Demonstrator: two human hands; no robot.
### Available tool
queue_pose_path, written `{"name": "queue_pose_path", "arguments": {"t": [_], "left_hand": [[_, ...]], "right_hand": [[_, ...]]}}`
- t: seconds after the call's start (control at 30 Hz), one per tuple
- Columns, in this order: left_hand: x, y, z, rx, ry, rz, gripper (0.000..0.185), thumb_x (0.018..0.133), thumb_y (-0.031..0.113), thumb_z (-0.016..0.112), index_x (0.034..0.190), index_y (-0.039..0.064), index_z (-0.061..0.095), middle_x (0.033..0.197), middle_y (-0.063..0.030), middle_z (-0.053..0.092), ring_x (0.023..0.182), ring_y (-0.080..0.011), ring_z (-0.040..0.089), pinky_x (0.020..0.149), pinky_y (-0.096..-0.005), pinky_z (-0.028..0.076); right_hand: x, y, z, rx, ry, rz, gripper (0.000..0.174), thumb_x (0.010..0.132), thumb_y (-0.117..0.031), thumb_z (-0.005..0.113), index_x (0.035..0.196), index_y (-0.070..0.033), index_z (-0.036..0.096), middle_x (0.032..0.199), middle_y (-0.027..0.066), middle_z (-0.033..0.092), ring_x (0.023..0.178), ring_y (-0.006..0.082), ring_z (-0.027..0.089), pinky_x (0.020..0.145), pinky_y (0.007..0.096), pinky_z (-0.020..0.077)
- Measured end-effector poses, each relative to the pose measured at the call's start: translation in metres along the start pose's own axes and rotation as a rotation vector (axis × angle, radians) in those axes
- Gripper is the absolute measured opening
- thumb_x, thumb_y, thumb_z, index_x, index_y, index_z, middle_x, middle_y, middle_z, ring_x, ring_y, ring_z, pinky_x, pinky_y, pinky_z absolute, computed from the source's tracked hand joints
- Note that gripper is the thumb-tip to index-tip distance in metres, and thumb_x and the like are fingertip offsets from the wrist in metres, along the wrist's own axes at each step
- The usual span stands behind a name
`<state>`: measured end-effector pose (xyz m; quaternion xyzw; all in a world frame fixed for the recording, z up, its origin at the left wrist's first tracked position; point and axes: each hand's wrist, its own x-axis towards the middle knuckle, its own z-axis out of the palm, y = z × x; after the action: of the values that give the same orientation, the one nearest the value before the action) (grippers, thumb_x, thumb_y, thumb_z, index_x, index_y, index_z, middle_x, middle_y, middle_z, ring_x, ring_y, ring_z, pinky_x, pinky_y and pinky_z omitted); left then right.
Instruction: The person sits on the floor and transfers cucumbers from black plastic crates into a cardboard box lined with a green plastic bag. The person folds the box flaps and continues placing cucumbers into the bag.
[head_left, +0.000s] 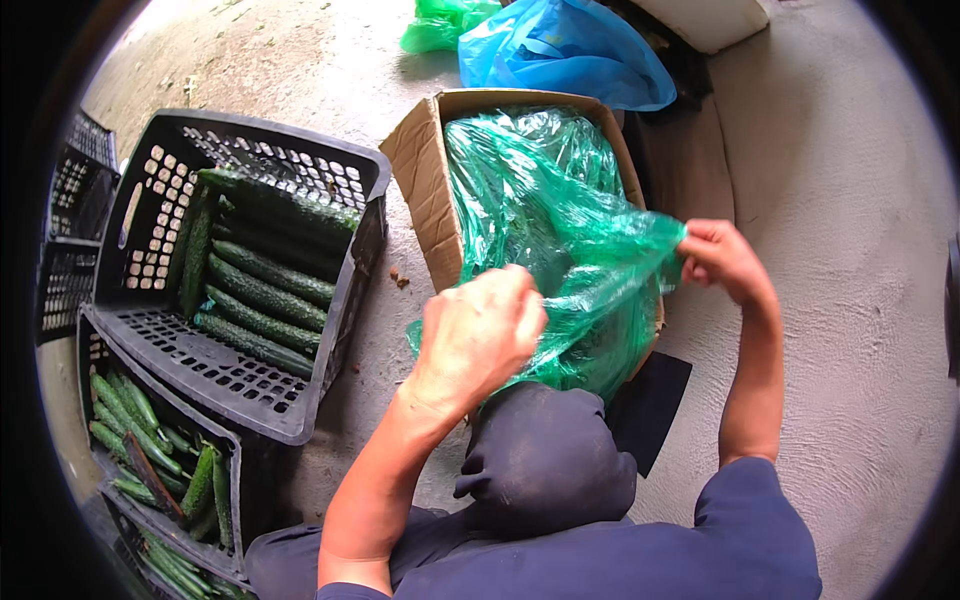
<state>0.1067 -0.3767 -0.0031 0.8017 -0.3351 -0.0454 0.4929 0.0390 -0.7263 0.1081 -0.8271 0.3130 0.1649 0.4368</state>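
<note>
A cardboard box (427, 217) stands in front of me with a thin green plastic bag (525, 195) lining it and spread over its top. Dark shapes show dimly through the film, too blurred to name. My right hand (712, 251) pinches a gathered corner of the bag beyond the box's right side, pulling the film taut. My left hand (484, 322) is curled into a fist over the near left part of the bag. Film shows on both sides of that fist, and its fingertips are hidden, so whether it grips the bag is unclear.
At left, a black plastic crate (300, 435) holds long dark green cucumbers (262, 292). Lower crates hold more cucumbers (127, 405). Other black crates (71, 217) stand at the far left. A blue plastic bag (562, 60) and a green bag (442, 26) lie beyond the box.
</note>
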Motion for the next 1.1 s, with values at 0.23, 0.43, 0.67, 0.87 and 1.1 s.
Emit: {"name": "queue_pose_path", "arguments": {"t": [0.23, 0.43, 0.67, 0.87, 1.1], "left_hand": [[0.078, -0.001, 0.066, -0.512, -0.313, -0.276, 0.023, 0.101, 0.021, 0.064, 0.110, 0.001, 0.071, 0.097, -0.0125, 0.073, 0.091, -0.0219, 0.070, 0.086, -0.0376, 0.055], [0.063, -0.089, 0.036, -0.198, 0.424, -0.545, 0.047, 0.096, 0.019, 0.061, 0.138, -0.002, 0.059, 0.126, -0.0222, 0.069, 0.112, -0.0383, 0.069, 0.099, -0.0453, 0.053], [0.038, -0.112, 0.043, -0.226, 0.473, -0.642, 0.032, 0.101, 0.017, 0.061, 0.126, -0.002, 0.063, 0.124, -0.0203, 0.068, 0.112, -0.0327, 0.068, 0.098, -0.0417, 0.054], [0.026, -0.129, 0.054, -0.333, 0.360, -0.639, 0.040, 0.111, 0.035, 0.056, 0.129, 0.000, 0.064, 0.122, -0.0181, 0.070, 0.115, -0.0290, 0.066, 0.100, -0.0398, 0.050], [0.010, -0.117, 0.059, 0.129, 0.146, -0.279, 0.072, 0.095, 0.049, 0.075, 0.146, 0.003, 0.053, 0.125, -0.0288, 0.067, 0.111, -0.0498, 0.066, 0.095, -0.0557, 0.054]], "right_hand": [[0.080, -0.128, 0.039, 0.535, -0.372, -0.679, 0.037, 0.109, -0.035, 0.063, 0.129, -0.004, 0.064, 0.097, 0.0039, 0.070, 0.073, 0.0071, 0.057, 0.065, 0.0220, 0.0473], [0.054, -0.075, 0.117, 0.146, 0.264, -0.593, 0.056, 0.096, -0.029, 0.078, 0.141, -0.002, 0.057, 0.119, 0.0173, 0.073, 0.098, 0.0211, 0.073, 0.081, 0.0372, 0.0592], [0.017, 0.024, 0.200, -0.606, 0.335, -0.450, 0.076, 0.076, -0.051, 0.091, 0.120, -0.003, 0.052, 0.113, 0.0179, 0.057, 0.098, 0.0380, 0.066, 0.079, 0.0517, 0.0576], [0.033, 0.084, 0.138, 0.037, 0.203, -0.364, 0.014, 0.096, -0.011, 0.069, 0.109, -0.007, 0.064, 0.097, 0.0012, 0.064, 0.082, 0.0147, 0.063, 0.070, 0.0332, 0.0514], [0.064, 0.188, -0.068, 0.329, 0.594, -0.052, 0.025, 0.105, -0.016, 0.056, 0.125, -0.004, 0.067, 0.110, 0.0134, 0.074, 0.099, 0.0256, 0.072, 0.089, 0.0392, 0.0577]]}}
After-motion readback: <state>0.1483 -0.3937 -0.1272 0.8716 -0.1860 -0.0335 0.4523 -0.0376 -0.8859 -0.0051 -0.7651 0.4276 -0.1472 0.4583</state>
